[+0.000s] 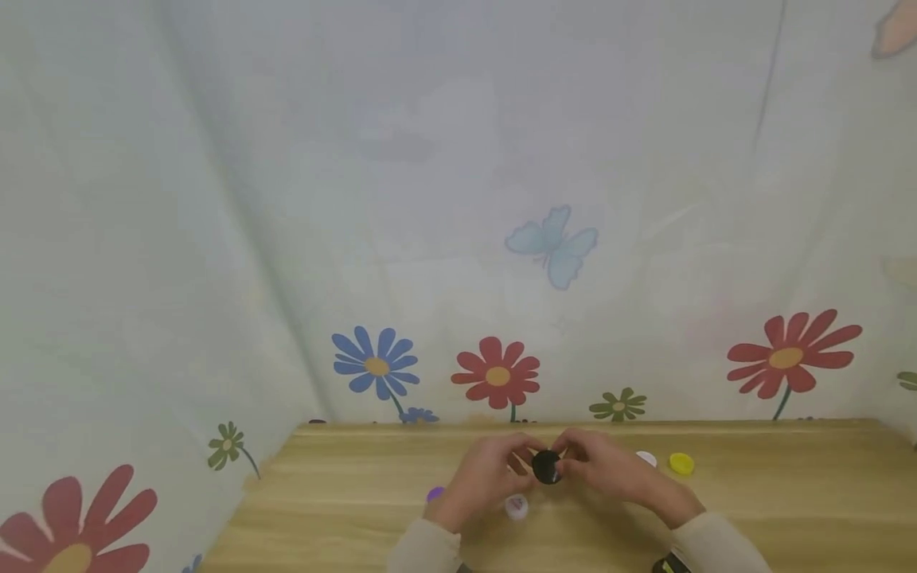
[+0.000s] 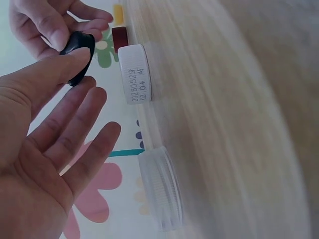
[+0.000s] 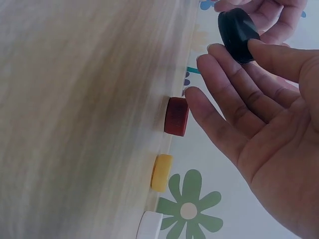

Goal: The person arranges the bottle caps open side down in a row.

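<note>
Both hands meet over the table around a round black cap [image 1: 547,467]. My left hand [image 1: 494,469] pinches it by one side; in the left wrist view its thumb [image 2: 75,62] lies across the cap and the other fingers are spread. From the other side my right hand [image 1: 598,465] holds it too, thumb [image 3: 271,55] on the edge and fingertips beneath. A white cap [image 1: 517,506] with reddish print lies on the table just below the hands. Side-on in the right wrist view, a dark red cap [image 3: 177,116] stands near the right fingertips.
On the wooden table [image 1: 344,477] lie a purple cap [image 1: 435,493] by the left wrist, and a white cap [image 1: 646,458] and yellow cap [image 1: 681,464] beyond the right forearm. A translucent ribbed cap [image 2: 162,189] shows in the left wrist view. Flowered cloth [image 1: 430,239] hangs behind.
</note>
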Available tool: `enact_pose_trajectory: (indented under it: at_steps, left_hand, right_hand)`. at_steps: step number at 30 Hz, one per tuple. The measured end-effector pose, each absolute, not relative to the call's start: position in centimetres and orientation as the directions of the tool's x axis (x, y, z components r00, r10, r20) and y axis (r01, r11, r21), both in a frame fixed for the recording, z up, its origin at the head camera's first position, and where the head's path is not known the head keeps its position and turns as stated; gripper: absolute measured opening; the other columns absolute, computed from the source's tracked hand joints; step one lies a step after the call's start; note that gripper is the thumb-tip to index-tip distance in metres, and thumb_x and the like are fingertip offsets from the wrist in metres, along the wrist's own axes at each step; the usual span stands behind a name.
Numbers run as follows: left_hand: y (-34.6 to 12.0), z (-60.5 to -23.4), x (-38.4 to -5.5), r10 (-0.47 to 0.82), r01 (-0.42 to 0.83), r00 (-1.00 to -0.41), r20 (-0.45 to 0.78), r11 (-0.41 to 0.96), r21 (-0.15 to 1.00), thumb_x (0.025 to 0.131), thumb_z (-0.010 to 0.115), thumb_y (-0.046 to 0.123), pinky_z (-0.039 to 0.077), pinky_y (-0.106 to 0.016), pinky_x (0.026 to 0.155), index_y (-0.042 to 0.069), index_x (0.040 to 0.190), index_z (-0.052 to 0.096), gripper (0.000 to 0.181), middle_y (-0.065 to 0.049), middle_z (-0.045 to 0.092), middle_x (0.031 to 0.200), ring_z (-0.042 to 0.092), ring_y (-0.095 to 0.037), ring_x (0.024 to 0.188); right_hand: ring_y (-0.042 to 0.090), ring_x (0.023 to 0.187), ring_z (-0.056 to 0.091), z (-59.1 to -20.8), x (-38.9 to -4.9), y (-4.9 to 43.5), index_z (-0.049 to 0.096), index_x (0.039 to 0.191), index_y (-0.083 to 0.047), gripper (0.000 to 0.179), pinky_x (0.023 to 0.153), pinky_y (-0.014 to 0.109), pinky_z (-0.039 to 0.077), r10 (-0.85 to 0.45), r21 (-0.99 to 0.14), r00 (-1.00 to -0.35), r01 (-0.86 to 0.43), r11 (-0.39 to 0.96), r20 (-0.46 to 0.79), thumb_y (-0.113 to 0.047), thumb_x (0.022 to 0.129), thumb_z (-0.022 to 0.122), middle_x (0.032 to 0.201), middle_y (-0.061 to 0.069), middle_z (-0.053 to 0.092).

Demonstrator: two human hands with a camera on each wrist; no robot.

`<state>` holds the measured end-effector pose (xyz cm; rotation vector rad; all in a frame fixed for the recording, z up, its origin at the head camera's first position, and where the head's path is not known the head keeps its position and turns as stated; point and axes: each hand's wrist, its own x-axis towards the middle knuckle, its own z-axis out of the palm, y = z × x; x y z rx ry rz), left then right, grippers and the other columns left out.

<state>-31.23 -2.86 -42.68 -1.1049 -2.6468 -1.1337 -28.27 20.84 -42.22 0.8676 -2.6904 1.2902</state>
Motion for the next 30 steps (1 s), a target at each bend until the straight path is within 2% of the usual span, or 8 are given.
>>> enact_pose_trajectory:
  at_steps: [8,13,18,21,24,30]
  left_hand:
    - [-1.7,-41.8,-32.2,0.578,0.68,-0.723,0.378,0.499,0.537,0.083,0.091,0.006,0.055,-0.021,0.076,0.015,0.119,0.077,0.04,0.007,0.077,0.092,0.07,-0.004,0.077]
    - [-2.2,-42.5,-31.6,0.592,0.651,-0.742,0.315,0.522,0.551,0.081,0.093,0.007,0.054,-0.02,0.073,0.014,0.116,0.078,0.039,0.009,0.076,0.089,0.068,-0.002,0.074]
    - [-2.4,-42.9,-31.1,0.596,0.634,-0.746,0.299,0.496,0.594,0.082,0.093,0.011,0.054,-0.02,0.074,0.011,0.115,0.077,0.037,0.004,0.077,0.091,0.068,0.0,0.075]
    - [-2.3,-42.9,-31.0,0.599,0.629,-0.743,0.299,0.471,0.618,0.081,0.094,0.013,0.055,-0.021,0.076,0.013,0.111,0.078,0.034,0.009,0.076,0.09,0.068,0.0,0.075]
    - [-2.1,-42.8,-31.0,0.605,0.626,-0.741,0.293,0.463,0.628,0.081,0.094,0.013,0.055,-0.021,0.076,0.015,0.107,0.079,0.03,0.013,0.074,0.088,0.067,0.001,0.075]
    - [-2.4,-43.0,-30.5,0.622,0.625,-0.737,0.265,0.477,0.618,0.081,0.094,0.012,0.054,-0.02,0.075,0.013,0.103,0.08,0.026,0.011,0.074,0.087,0.066,0.0,0.076]
  right_hand:
    - [0.012,0.077,0.063,-40.3,-28.9,21.5,0.068,0.114,-0.003,0.015,0.073,0.03,0.05,-0.462,-0.69,-0.842,-0.51,0.514,0.279,-0.011,0.102,0.07,0.086,0.0,0.071]
    - [0.016,0.078,0.063,-41.2,-28.0,21.1,0.069,0.115,-0.001,0.018,0.071,0.029,0.049,-0.48,-0.739,-0.846,-0.473,0.479,0.23,-0.012,0.102,0.072,0.087,0.002,0.072]
    - [0.015,0.088,0.069,-41.8,-27.7,21.0,0.069,0.115,-0.002,0.022,0.079,0.029,0.055,-0.495,-0.754,-0.844,-0.459,0.47,0.206,-0.014,0.098,0.077,0.097,0.001,0.074]
    - [0.016,0.094,0.07,-41.9,-27.8,21.3,0.07,0.115,-0.004,0.025,0.085,0.031,0.057,-0.51,-0.745,-0.835,-0.472,0.472,0.206,-0.013,0.094,0.082,0.103,0.001,0.074]
    - [0.016,0.095,0.069,-42.1,-28.0,21.5,0.071,0.114,-0.005,0.027,0.087,0.033,0.057,-0.518,-0.724,-0.827,-0.494,0.482,0.219,-0.012,0.091,0.085,0.104,-0.001,0.073]
    - [0.019,0.095,0.07,-42.2,-27.4,20.8,0.072,0.11,-0.004,0.027,0.088,0.038,0.059,-0.516,-0.708,-0.823,-0.511,0.487,0.239,-0.008,0.088,0.087,0.103,0.0,0.073]
